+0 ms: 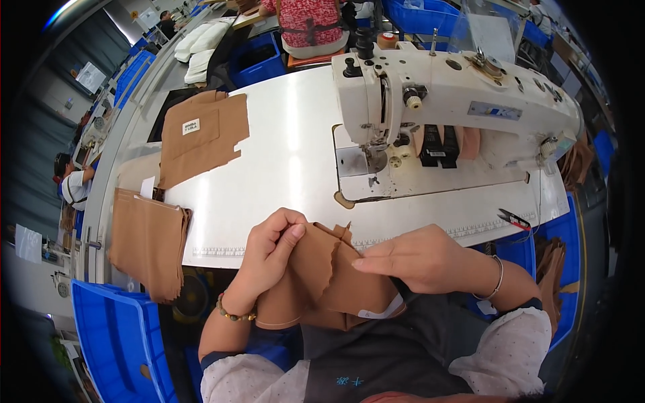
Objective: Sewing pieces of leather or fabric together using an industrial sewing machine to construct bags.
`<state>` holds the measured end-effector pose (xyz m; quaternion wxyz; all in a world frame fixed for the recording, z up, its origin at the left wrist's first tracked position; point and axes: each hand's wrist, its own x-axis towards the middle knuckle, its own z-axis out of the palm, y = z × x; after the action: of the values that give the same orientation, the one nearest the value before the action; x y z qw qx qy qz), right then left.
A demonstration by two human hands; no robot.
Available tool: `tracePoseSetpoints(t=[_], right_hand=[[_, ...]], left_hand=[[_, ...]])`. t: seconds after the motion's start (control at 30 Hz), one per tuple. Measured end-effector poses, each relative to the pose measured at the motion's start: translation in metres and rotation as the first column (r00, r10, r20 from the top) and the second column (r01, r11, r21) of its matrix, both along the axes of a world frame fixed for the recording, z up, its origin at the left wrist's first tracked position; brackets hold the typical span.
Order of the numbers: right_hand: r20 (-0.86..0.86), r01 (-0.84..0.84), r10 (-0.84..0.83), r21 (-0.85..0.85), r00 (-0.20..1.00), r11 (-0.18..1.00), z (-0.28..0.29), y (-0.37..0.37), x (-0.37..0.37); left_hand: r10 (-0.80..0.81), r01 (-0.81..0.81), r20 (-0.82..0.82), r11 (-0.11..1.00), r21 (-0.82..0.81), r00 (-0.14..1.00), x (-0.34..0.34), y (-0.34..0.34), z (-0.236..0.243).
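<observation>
Between my hands is a brown fabric piece (pixel 302 282) with folded seams, hanging over the table's front edge toward my lap. My left hand (pixel 274 245) pinches its upper left corner, thumb pressed on top. At the right side of the cloth, my right hand (pixel 413 260) has its fingers drawn together at the raised fabric edge; whatever is between the fingertips is hidden. A white label (pixel 381 309) lies on the cloth's lower right part. Beyond my hands stands a white sewing machine (pixel 457 87), its needle area apart from the cloth.
A flat brown panel with a sewn patch (pixel 195 138) lies at the table's left, near a stack of brown pieces (pixel 148 235) overhanging the edge. Thread snips (pixel 514 219) rest at the right front. Blue bins (pixel 117 336) flank the table. Other people sit farther off.
</observation>
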<state>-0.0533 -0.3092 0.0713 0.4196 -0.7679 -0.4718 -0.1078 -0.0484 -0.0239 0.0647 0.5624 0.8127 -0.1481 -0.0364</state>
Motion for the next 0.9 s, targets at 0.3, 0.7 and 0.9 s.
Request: tracePoseSetpoints(t=[0.3,0.7,0.9], right_hand=[[0.886,-0.054,-0.072,0.108,0.459,0.993,0.017,0.059,0.026],[0.72,0.228,0.011,-0.234,0.694,0.945,-0.091,0.014,0.071],[0.771,0.262,-0.028,-0.182,0.636,0.948,-0.096,0.002,0.075]], left_hand=[[-0.171,0.127,0.086,0.917,0.377,0.981,0.038,0.028,0.087],[-0.342,0.058,0.354,0.785,0.616,0.871,0.145,-0.073,-0.042],[-0.261,0.081,0.216,0.793,0.604,0.941,0.15,-0.083,-0.043]])
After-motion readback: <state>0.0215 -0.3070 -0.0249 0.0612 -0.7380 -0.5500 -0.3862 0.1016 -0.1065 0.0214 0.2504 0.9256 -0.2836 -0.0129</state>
